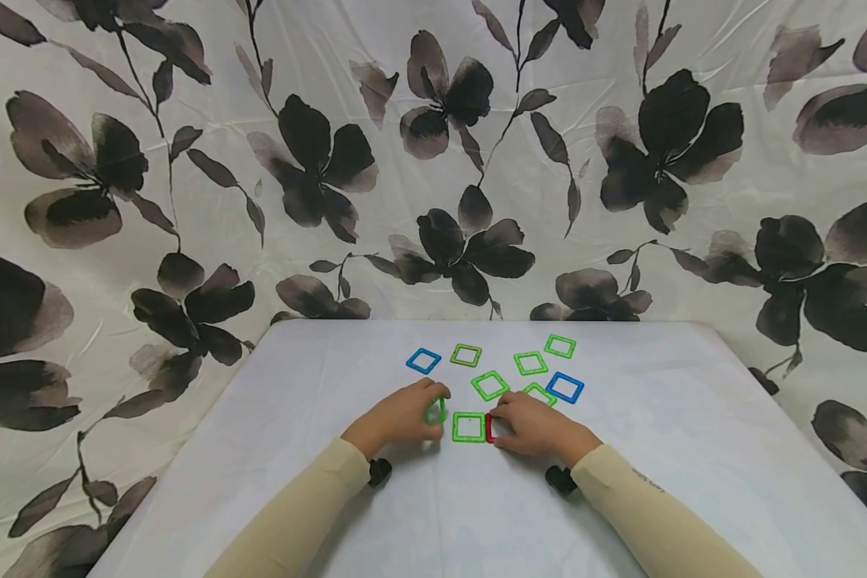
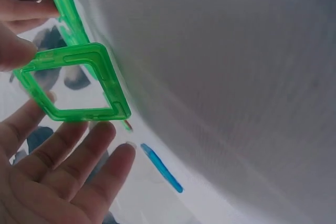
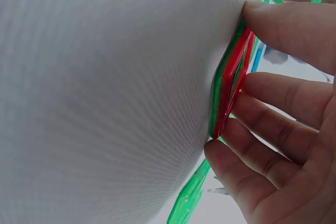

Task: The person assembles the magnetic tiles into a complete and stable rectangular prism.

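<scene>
My left hand [image 1: 403, 413] holds a green square magnetic tile [image 2: 110, 83] by its edges, thumb at one corner and fingertips along the opposite side. That tile is tilted up from the white table. To its right a second green square tile [image 1: 469, 439] lies on the tabletop. At that tile's right side my right hand [image 1: 538, 424] grips a red square tile [image 3: 228, 80], thumb on one end and fingertips on the other. In the right wrist view a green tile edge [image 3: 214, 98] runs along the red tile, against the white cloth.
Behind the hands lie a blue tile [image 1: 416, 369], an olive-green tile [image 1: 468, 346] and several green tiles, one green tile [image 1: 478, 391] closest to the middle. Another blue tile [image 1: 559, 396] overlaps a green one beside my right hand. A floral curtain [image 1: 462, 160] hangs behind the table.
</scene>
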`<state>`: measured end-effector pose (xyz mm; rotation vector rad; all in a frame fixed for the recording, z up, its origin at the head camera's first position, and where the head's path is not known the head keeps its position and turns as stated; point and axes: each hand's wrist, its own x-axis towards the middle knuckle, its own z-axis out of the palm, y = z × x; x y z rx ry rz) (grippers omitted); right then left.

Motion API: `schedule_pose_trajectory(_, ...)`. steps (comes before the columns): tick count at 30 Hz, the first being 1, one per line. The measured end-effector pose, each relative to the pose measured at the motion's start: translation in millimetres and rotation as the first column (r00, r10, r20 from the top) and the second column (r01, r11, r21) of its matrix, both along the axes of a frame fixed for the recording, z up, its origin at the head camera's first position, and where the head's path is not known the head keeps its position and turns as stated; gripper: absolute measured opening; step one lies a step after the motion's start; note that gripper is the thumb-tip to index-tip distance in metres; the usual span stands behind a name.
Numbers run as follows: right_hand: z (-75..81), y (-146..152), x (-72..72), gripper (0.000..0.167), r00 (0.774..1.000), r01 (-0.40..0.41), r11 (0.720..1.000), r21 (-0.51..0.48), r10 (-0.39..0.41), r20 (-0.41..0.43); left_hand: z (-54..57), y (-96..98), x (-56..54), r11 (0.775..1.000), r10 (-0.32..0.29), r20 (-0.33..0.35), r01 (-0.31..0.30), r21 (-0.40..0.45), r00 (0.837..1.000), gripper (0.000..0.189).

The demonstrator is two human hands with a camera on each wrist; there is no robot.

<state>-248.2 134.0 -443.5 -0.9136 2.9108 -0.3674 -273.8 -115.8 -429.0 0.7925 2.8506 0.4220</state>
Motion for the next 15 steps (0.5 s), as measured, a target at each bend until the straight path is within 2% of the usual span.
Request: schedule_pose_trajectory(15,0.1,-1.1,0.7,0.046,1.000,0.008,1.000,0.004,-0.008,0.001,-1.7,0.5,4.4,0.994,0.020,0.077,-0.028,0.105,0.997,0.069)
